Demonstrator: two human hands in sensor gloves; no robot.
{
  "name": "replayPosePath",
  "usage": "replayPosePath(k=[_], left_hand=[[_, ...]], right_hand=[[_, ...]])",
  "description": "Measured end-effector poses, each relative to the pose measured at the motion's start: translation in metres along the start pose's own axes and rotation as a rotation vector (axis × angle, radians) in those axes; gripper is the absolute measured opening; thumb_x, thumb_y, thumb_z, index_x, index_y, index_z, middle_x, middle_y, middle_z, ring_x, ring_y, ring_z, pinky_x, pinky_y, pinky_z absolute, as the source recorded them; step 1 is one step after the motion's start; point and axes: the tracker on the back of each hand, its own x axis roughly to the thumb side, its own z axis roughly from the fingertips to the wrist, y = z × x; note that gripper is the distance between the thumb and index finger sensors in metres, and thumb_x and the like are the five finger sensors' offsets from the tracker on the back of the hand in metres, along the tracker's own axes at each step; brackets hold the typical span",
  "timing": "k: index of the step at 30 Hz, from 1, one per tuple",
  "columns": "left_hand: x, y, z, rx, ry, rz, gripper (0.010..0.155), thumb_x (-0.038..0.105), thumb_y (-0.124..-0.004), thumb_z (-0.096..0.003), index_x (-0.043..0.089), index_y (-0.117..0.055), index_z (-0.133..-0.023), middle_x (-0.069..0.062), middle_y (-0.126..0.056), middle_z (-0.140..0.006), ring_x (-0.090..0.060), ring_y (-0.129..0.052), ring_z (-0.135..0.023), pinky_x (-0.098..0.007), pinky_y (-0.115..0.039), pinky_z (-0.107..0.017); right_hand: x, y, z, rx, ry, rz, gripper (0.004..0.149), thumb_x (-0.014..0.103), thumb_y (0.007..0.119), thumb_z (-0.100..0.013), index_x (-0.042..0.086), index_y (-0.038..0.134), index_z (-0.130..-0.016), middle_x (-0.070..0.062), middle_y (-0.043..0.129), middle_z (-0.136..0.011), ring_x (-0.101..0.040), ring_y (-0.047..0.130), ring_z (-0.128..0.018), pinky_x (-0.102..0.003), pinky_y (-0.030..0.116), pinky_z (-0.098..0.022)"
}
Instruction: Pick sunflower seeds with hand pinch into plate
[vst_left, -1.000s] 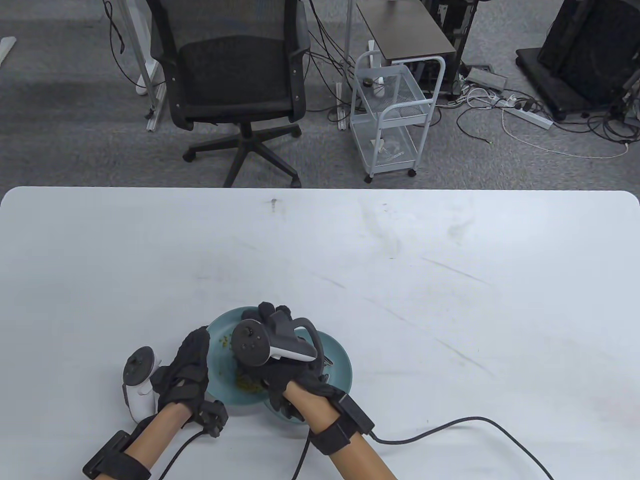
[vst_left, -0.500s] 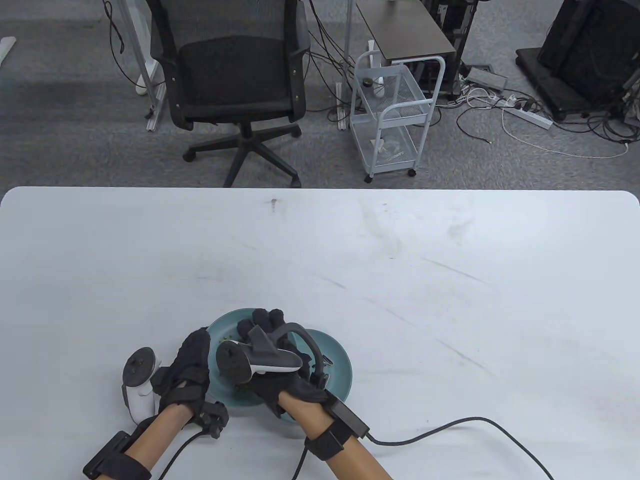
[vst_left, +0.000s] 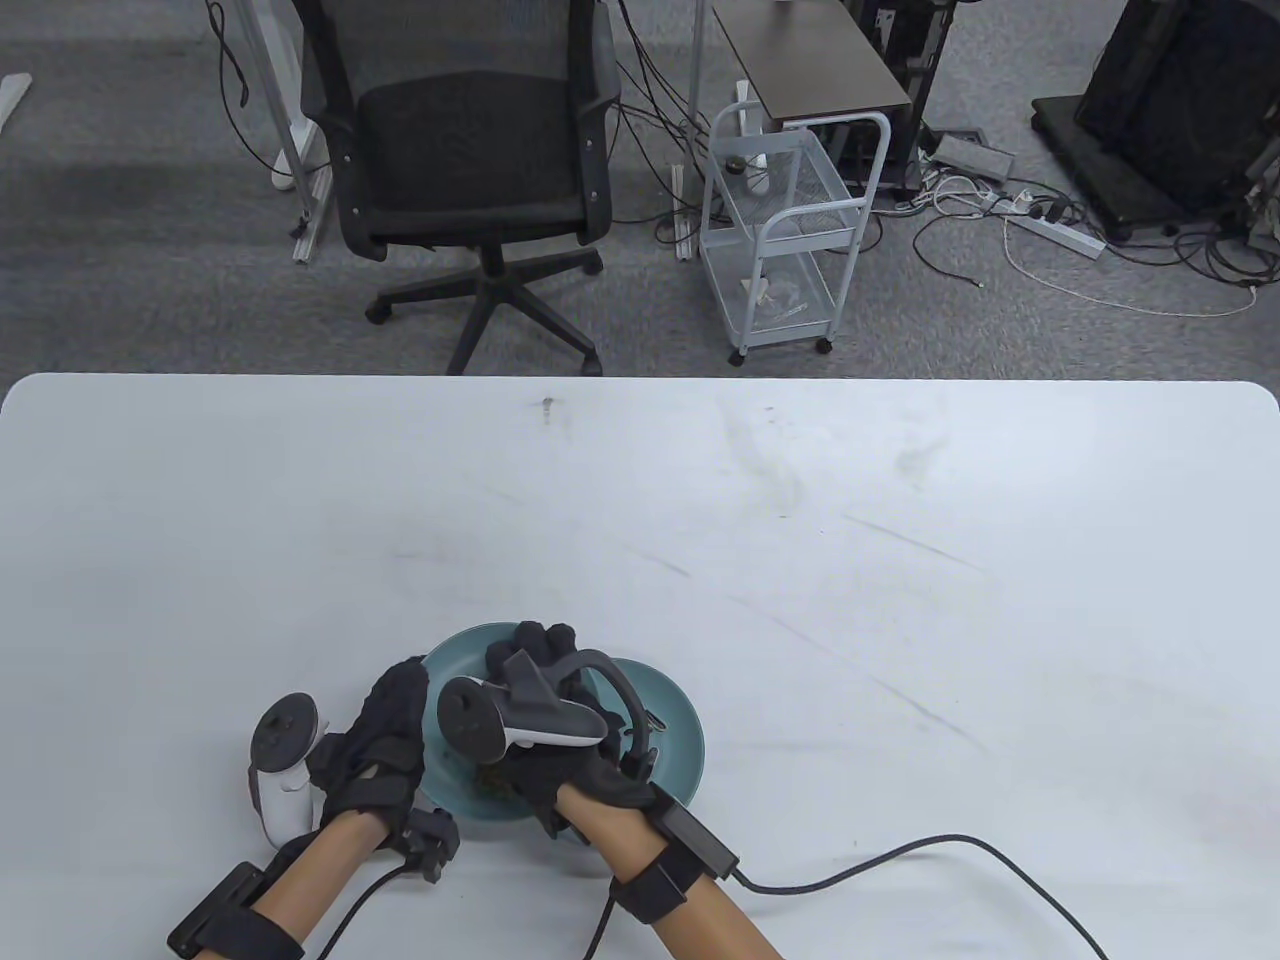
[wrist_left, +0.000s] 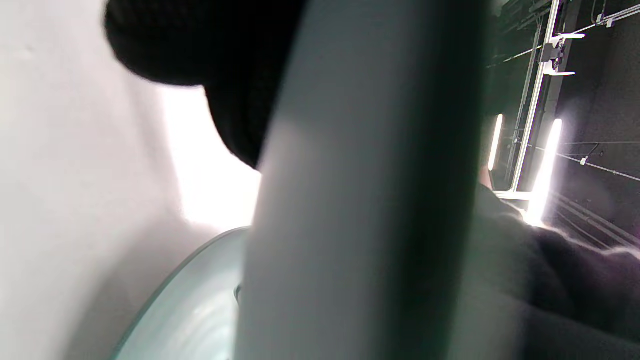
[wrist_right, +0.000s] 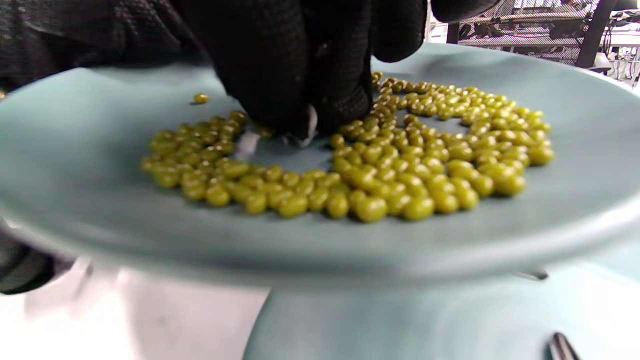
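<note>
Two teal plates overlap at the table's near edge. The upper plate (vst_left: 455, 655) holds many green beans (wrist_right: 400, 165) and a white sunflower seed (wrist_right: 248, 142). The lower plate (vst_left: 682, 725) sticks out to the right. My right hand (wrist_right: 307, 122) reaches down into the upper plate. Its fingertips pinch together on a white sunflower seed (wrist_right: 311, 121) among the beans. In the table view the tracker (vst_left: 520, 715) hides those fingers. My left hand (vst_left: 392, 725) grips the upper plate's left rim (wrist_left: 360, 190), with a finger (wrist_left: 200, 45) beyond the rim.
The white table (vst_left: 800, 520) stretches far and right of the plates. A black cable (vst_left: 900, 855) runs right from my right wrist. A dark utensil tip (wrist_right: 562, 347) lies on the lower plate. An office chair (vst_left: 470, 170) and a wire cart (vst_left: 785, 240) stand beyond the table.
My right hand has rolled over and lowered its fingers into the beans, closing on a seed. The upper plate and my left hand have shifted slightly right and nearer.
</note>
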Motion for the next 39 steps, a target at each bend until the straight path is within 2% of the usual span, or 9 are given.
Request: replayPosePath(k=[13,25,28,33,36,39], left_hand=[[0.002,-0.002,0.001,-0.004,-0.008,0.001,0.049,0.050,-0.053,-0.0632,0.023,-0.049,-0.103,-0.008,-0.087,-0.078,-0.021,-0.101,-0.040,-0.035,-0.084,-0.031],[0.002,0.003,0.001,0.021,0.010,0.028,0.049,0.051,-0.053,-0.0635,0.023,-0.049,-0.103,-0.008,-0.087,-0.078,-0.021,-0.101,-0.040,-0.035,-0.084,-0.032],[0.002,0.006,0.000,0.031,0.013,0.031,0.049,0.051,-0.053,-0.0636,0.023,-0.049,-0.103,-0.008,-0.086,-0.078,-0.021,-0.101,-0.040,-0.035,-0.084,-0.032],[0.005,0.011,0.000,0.052,0.010,0.035,0.049,0.051,-0.053,-0.0637,0.023,-0.049,-0.103,-0.008,-0.086,-0.078,-0.021,-0.101,-0.040,-0.034,-0.084,-0.032],[0.007,0.014,0.000,0.071,0.007,0.037,0.049,0.051,-0.053,-0.0637,0.023,-0.049,-0.103,-0.008,-0.086,-0.078,-0.020,-0.101,-0.040,-0.034,-0.085,-0.032],[0.007,0.017,0.000,0.075,0.007,0.051,0.049,0.052,-0.052,-0.0639,0.023,-0.048,-0.103,-0.008,-0.086,-0.079,-0.021,-0.101,-0.041,-0.034,-0.084,-0.033]], right_hand=[[-0.001,-0.001,0.002,-0.023,-0.001,-0.004,0.033,0.021,0.091,-0.052,-0.004,0.091,-0.073,-0.032,0.052,-0.111,-0.066,0.038,-0.100,-0.079,0.032,-0.067],[-0.008,-0.019,0.016,-0.087,0.002,-0.078,0.033,0.021,0.091,-0.052,-0.005,0.092,-0.073,-0.033,0.052,-0.111,-0.066,0.038,-0.100,-0.079,0.031,-0.066],[-0.010,-0.027,0.024,-0.114,-0.001,-0.099,0.033,0.021,0.091,-0.052,-0.005,0.092,-0.073,-0.033,0.052,-0.111,-0.066,0.038,-0.100,-0.079,0.031,-0.066],[-0.022,-0.038,0.054,-0.152,0.011,-0.124,0.033,0.021,0.091,-0.052,-0.004,0.092,-0.073,-0.033,0.051,-0.111,-0.066,0.036,-0.100,-0.079,0.031,-0.066],[-0.032,-0.033,0.074,-0.176,0.034,-0.135,0.033,0.021,0.091,-0.052,-0.004,0.092,-0.073,-0.033,0.051,-0.111,-0.067,0.037,-0.100,-0.079,0.031,-0.066],[-0.045,-0.013,0.092,-0.171,0.070,-0.121,0.033,0.022,0.091,-0.052,-0.004,0.092,-0.073,-0.033,0.051,-0.111,-0.067,0.037,-0.100,-0.079,0.031,-0.066]])
